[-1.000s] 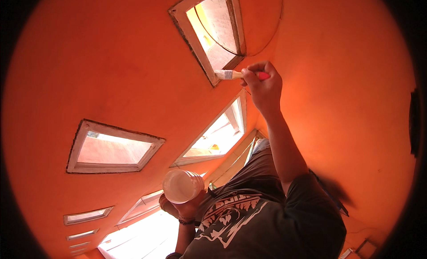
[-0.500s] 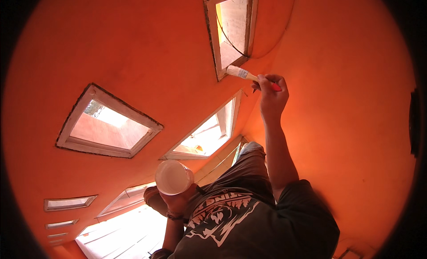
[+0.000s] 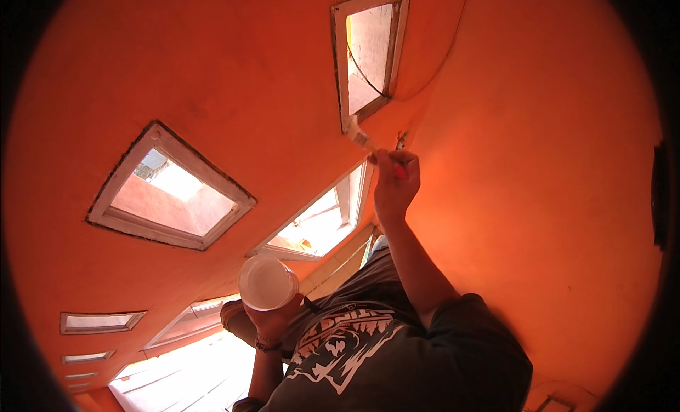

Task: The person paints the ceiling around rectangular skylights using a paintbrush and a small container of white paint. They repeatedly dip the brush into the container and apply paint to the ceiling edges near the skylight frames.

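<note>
Orange wall point(image 3: 538, 164) behind, the right hand point(image 3: 394, 189) partly hides a blurred paintbrush point(image 3: 361, 138).

Pale lettering point(image 3: 358, 320) (only partly legible) stands on the dark T-shirt point(image 3: 446, 352).

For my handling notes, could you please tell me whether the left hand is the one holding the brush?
No, the right hand holds the brush, while the left hand holds a white container.

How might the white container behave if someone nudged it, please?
The white container looks thin-walled, so probably light. Being round, it might roll on its side. Only the left hand holds it, so it could tip.
</note>
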Available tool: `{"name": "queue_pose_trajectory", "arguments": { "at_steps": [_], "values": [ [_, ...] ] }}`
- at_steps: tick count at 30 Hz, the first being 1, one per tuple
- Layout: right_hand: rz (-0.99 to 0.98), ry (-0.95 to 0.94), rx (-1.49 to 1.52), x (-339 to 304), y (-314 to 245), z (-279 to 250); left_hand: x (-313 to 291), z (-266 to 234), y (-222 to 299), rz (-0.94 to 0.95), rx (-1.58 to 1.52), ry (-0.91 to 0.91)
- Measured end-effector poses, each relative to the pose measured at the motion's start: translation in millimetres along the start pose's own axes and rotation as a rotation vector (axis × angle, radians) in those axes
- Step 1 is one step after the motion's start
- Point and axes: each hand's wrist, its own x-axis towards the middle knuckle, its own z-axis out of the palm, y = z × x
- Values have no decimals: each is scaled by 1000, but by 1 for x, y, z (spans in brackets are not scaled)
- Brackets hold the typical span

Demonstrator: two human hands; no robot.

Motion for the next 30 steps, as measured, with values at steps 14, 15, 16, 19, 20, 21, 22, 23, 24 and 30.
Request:
{"name": "queue_pose_trajectory", "arguments": {
  "at_steps": [14, 15, 16, 19, 20, 21, 22, 23, 24, 30],
  "values": [
    [101, 155, 132, 11, -17, -1, -8, -4, -13, 83, 123, 30],
    [98, 224, 142, 18, -18, -2, -8, -4, -10, 74, 127, 24],
    [92, 209, 142, 19, -15, -1, -7, -4, -8, 78, 133, 29],
    [186, 63, 70, 11, -13, 4, -7, -5, -7, 106, 166, 59],
    [198, 46, 95, 7, -15, 3, -8, -6, -7, 119, 172, 66],
    [208, 27, 115, 5, -17, 4, -8, -6, -9, 126, 155, 65],
    [218, 7, 135, 2, -19, 4, -7, -6, -10, 138, 150, 66],
    [230, 44, 107, 2, -25, 3, -7, -7, -9, 146, 147, 64],
    [210, 64, 109, 2, -25, 0, -7, -8, 2, 153, 158, 62],
    [117, 139, 89, 12, -21, -13, -14, -10, 14, -47, 51, 16]
  ]
}}
